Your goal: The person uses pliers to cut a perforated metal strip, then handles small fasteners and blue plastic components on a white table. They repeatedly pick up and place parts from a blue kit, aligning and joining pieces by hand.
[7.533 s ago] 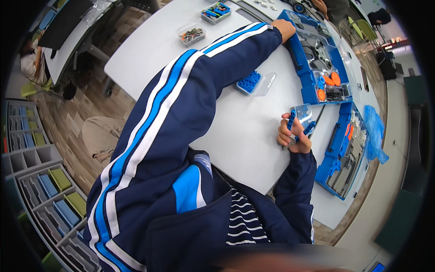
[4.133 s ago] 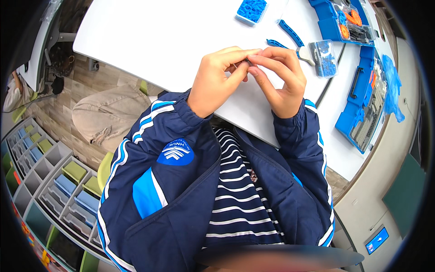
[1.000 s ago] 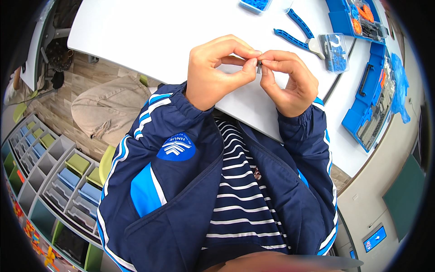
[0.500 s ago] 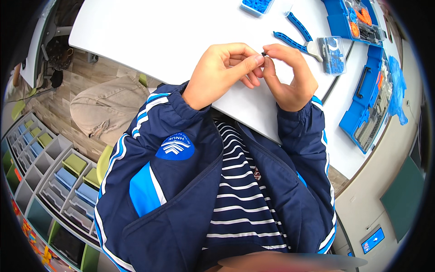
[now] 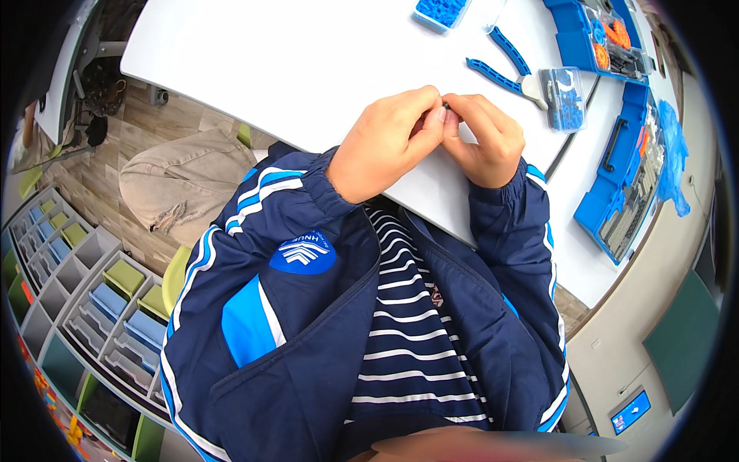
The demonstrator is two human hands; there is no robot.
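My left hand (image 5: pixel 391 138) and my right hand (image 5: pixel 486 138) meet over the near edge of the white table (image 5: pixel 308 69). Between their fingertips sits a small black piece (image 5: pixel 446 105), mostly covered by thumbs and forefingers; its exact kind is too small to make out. Both hands pinch it, with the other fingers curled in. Beyond them on the table lie pliers with blue handles (image 5: pixel 496 75), their jaws toward a clear box of blue parts (image 5: pixel 564 100).
Another box of blue pieces (image 5: pixel 441 11) stands at the far edge. At the right are an open blue case (image 5: pixel 608 177) with grey parts, a blue case with orange wheels (image 5: pixel 573 38) and a blue plastic bag (image 5: pixel 672 154). A person's knee (image 5: pixel 181 177) shows at the left.
Both hands have come slightly nearer to me and closer together. The fingers of my left hand have curled in more around the small black piece.
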